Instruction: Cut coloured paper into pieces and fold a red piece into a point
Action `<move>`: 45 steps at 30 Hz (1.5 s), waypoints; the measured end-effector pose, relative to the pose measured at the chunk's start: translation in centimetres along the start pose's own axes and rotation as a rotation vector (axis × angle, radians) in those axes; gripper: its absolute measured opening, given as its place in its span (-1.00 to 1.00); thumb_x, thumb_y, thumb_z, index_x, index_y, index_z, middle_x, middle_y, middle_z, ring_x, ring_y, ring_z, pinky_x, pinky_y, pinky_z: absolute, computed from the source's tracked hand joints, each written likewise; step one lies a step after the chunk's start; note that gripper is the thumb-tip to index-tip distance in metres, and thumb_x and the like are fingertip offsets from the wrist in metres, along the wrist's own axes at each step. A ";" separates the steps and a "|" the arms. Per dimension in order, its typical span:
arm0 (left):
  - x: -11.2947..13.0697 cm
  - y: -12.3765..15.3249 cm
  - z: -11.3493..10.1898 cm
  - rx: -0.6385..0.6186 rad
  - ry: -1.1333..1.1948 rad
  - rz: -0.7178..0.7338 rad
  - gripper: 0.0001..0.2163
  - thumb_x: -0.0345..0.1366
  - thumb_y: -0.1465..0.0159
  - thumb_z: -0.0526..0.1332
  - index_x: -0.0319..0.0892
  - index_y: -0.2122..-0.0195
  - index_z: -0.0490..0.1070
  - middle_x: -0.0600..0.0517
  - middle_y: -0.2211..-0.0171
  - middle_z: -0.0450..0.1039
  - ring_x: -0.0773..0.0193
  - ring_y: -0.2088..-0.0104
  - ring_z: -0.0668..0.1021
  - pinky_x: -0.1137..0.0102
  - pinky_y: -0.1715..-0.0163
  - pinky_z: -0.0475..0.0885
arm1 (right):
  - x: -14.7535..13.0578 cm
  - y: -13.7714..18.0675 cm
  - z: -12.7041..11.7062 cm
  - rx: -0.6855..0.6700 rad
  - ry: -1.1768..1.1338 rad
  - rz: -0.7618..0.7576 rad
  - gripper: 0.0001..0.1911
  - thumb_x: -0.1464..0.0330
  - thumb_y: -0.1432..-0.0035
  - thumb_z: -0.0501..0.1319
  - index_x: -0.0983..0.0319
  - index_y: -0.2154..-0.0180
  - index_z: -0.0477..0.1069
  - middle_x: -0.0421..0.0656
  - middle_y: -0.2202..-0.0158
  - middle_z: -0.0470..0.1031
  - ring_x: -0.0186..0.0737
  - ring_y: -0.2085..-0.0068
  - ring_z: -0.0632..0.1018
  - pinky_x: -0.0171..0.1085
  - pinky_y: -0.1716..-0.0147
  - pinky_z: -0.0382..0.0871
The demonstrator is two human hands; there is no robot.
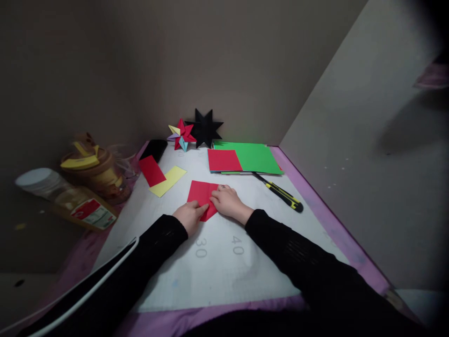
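A red sheet of paper (199, 192) lies on the white mat, with a crease down its middle and a lower edge folded to a point. My left hand (191, 216) presses its lower left part, index finger stretched toward the middle and the other fingers curled at the edge. On the right side, my right hand (227, 201) has its fingers closed on the paper and covers that edge. The two hands are close together, fingertips almost meeting.
Left of the paper lie a red strip (152, 171) and a yellow strip (168, 181), near a black phone (154, 150). Behind stand a multicoloured paper star (181, 135) and a black star (206, 128). Green sheets (257, 157), a utility knife (284, 195) and a bottle (84, 206) flank the mat (217, 281).
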State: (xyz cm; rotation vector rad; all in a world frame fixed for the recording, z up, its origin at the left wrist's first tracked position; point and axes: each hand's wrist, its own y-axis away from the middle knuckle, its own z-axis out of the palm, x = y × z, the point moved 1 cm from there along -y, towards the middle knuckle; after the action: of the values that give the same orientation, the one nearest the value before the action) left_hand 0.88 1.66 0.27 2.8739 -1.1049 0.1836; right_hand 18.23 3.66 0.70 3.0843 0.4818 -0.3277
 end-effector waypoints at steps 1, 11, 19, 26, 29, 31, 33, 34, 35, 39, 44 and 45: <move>0.0 0.0 0.0 0.002 -0.005 0.002 -0.58 -0.42 -0.20 -0.01 -0.17 -0.10 0.30 -0.09 0.34 0.39 0.21 0.38 0.47 0.35 0.33 0.39 | 0.0 0.0 0.0 0.002 0.001 0.003 -0.69 0.24 -0.23 -0.03 0.18 0.30 0.45 -0.04 0.19 0.38 -0.07 0.12 0.31 -0.16 0.20 0.16; 0.1 -0.2 -0.2 -0.043 -0.011 -0.007 -0.57 -0.43 -0.20 -0.01 -0.16 -0.11 0.28 -0.10 0.31 0.39 0.18 0.36 0.47 0.32 0.31 0.38 | -0.1 0.0 0.0 0.012 0.012 0.012 -0.69 0.24 -0.22 -0.03 0.20 0.30 0.44 -0.05 0.20 0.38 -0.07 0.12 0.32 -0.17 0.20 0.16; 0.2 -0.2 -0.3 -0.060 -0.007 -0.017 -0.57 -0.44 -0.21 0.00 -0.15 -0.12 0.27 -0.09 0.31 0.37 0.20 0.34 0.46 0.35 0.29 0.36 | -0.2 0.1 -0.3 -0.008 0.019 0.014 -0.68 0.23 -0.22 -0.04 0.19 0.29 0.45 -0.06 0.19 0.38 -0.08 0.11 0.32 -0.17 0.20 0.16; 0.2 -0.2 -0.4 -0.078 -0.020 -0.024 -0.56 -0.43 -0.21 0.00 -0.13 -0.13 0.26 -0.09 0.29 0.38 0.19 0.32 0.46 0.34 0.28 0.36 | -0.2 0.1 -0.1 0.014 0.018 0.004 -0.68 0.23 -0.22 -0.04 0.19 0.29 0.45 -0.06 0.20 0.39 -0.08 0.13 0.32 -0.17 0.20 0.16; 0.1 -0.3 -0.4 -0.075 -0.032 -0.023 -0.56 -0.43 -0.21 0.00 -0.13 -0.13 0.26 -0.08 0.30 0.38 0.20 0.33 0.46 0.36 0.30 0.36 | -0.1 0.0 0.0 0.022 0.022 0.004 -0.68 0.23 -0.22 -0.04 0.19 0.31 0.45 -0.07 0.21 0.39 -0.08 0.13 0.32 -0.17 0.20 0.16; 0.1 -0.3 -0.3 -0.073 -0.032 -0.017 -0.57 -0.43 -0.21 0.01 -0.14 -0.13 0.27 -0.09 0.30 0.38 0.20 0.34 0.46 0.36 0.30 0.36 | -0.1 0.0 0.0 0.026 0.020 0.005 -0.68 0.23 -0.22 -0.04 0.19 0.31 0.45 -0.07 0.21 0.39 -0.07 0.13 0.33 -0.16 0.21 0.17; 0.1 -0.3 -0.3 -0.067 -0.029 -0.011 -0.57 -0.43 -0.21 0.01 -0.14 -0.12 0.27 -0.09 0.30 0.38 0.20 0.34 0.46 0.36 0.30 0.36 | -0.2 0.0 0.0 0.028 0.019 0.005 -0.69 0.23 -0.21 -0.04 0.18 0.31 0.44 -0.07 0.21 0.39 -0.07 0.13 0.33 -0.16 0.21 0.17; 0.1 -0.3 -0.2 -0.062 -0.027 -0.010 -0.57 -0.43 -0.21 0.01 -0.13 -0.12 0.27 -0.09 0.30 0.38 0.20 0.34 0.46 0.35 0.30 0.36 | -0.2 0.0 0.0 0.028 0.018 0.006 -0.69 0.24 -0.21 -0.03 0.18 0.31 0.44 -0.06 0.21 0.39 -0.07 0.13 0.33 -0.15 0.21 0.17; 0.0 -0.3 -0.2 -0.058 -0.025 -0.010 -0.57 -0.43 -0.21 0.01 -0.13 -0.12 0.27 -0.09 0.31 0.38 0.19 0.34 0.46 0.35 0.31 0.36 | -0.2 0.0 0.0 0.027 0.017 0.006 -0.69 0.24 -0.21 -0.03 0.19 0.32 0.44 -0.06 0.22 0.39 -0.07 0.13 0.33 -0.15 0.20 0.17; 0.0 -0.3 0.0 -0.061 -0.020 -0.010 -0.57 -0.42 -0.20 0.01 -0.11 -0.12 0.28 -0.08 0.31 0.38 0.18 0.34 0.46 0.35 0.31 0.35 | 0.0 -0.2 0.3 0.040 -0.007 0.003 -0.69 0.25 -0.21 -0.02 0.21 0.34 0.44 -0.05 0.23 0.39 -0.07 0.14 0.33 -0.14 0.19 0.18; -0.2 -0.6 -0.3 -0.066 0.028 0.005 -0.58 -0.42 -0.19 0.01 -0.12 -0.08 0.32 -0.07 0.32 0.39 0.22 0.36 0.47 0.39 0.33 0.34 | 1.2 -0.1 -0.2 0.118 -0.261 -0.072 -0.79 0.33 -0.19 0.03 0.26 0.28 0.41 -0.09 0.29 0.40 -0.20 0.21 0.36 -0.20 0.16 0.22; -0.3 -0.6 -0.4 -0.070 0.043 0.006 -0.59 -0.41 -0.20 0.00 -0.10 -0.07 0.33 -0.06 0.33 0.39 0.22 0.37 0.47 0.39 0.34 0.33 | 1.4 0.3 -0.5 0.171 -0.328 -0.119 -0.81 0.38 -0.18 0.04 0.26 0.23 0.40 -0.09 0.28 0.41 -0.21 0.20 0.37 -0.20 0.15 0.23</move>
State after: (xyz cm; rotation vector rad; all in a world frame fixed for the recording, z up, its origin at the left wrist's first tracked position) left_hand 1.06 2.34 0.61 2.7919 -1.0904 0.2022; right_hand 19.73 3.78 0.89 3.0725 0.6535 -0.9022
